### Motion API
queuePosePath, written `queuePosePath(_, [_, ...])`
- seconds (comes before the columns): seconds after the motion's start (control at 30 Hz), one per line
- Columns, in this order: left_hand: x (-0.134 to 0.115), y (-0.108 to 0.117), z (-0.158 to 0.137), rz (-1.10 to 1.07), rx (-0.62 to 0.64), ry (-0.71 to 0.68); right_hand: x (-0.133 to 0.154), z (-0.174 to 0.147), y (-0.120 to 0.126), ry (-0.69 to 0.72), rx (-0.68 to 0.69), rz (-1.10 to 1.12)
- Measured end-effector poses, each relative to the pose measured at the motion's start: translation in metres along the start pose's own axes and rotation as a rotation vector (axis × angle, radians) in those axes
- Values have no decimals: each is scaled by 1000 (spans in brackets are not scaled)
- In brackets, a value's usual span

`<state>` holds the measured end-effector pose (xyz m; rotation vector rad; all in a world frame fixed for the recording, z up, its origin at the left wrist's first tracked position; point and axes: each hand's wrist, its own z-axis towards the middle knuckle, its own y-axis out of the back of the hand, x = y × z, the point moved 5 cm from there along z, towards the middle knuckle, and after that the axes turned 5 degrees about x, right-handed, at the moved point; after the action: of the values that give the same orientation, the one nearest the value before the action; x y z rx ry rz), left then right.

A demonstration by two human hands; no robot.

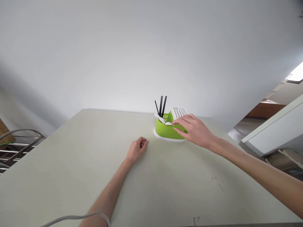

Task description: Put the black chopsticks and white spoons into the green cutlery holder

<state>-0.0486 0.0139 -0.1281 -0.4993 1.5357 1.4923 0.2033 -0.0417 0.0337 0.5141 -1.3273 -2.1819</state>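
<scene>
A green utensil holder [165, 131] with a white base and a slotted white top [179, 112] stands toward the back of the table. Several black chopsticks [161, 106] rise from its left part. White spoons [162, 120] lean over its rim, and one white spoon [168, 123] lies at the front rim by my right fingertips. My right hand [193, 129] reaches over the holder's right side, thumb and fingers apart, covering part of it. Whether a fingertip touches the spoon, I cannot tell. Resting on the tabletop left of the holder, my left hand [137, 148] is loosely curled with nothing visible in it.
The pale table [71, 164] backs onto a white wall [132, 56]. A metal rack [21, 142] stands off its left edge. A grey cable [75, 217] crosses my left forearm. To the right are a white panel [279, 123] and a bag-like item [284, 160].
</scene>
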Motion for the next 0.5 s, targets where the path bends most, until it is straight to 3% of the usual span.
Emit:
queuePosePath(0.13, [-5, 3, -2, 4, -1, 10, -12, -26, 9, -90, -52, 17])
queuePosePath(0.23, [-7, 4, -2, 11, 10, 18, -31, -47, 5, -288, -105, 86])
queuePosePath(0.37, [-6, 3, -3, 39, 16, 26, -51, -75, -28, -554, -48, 183])
queuePosePath(0.5, [-6, -2, -9, 81, 26, 12, -45, -90, -76, -548, 102, 91])
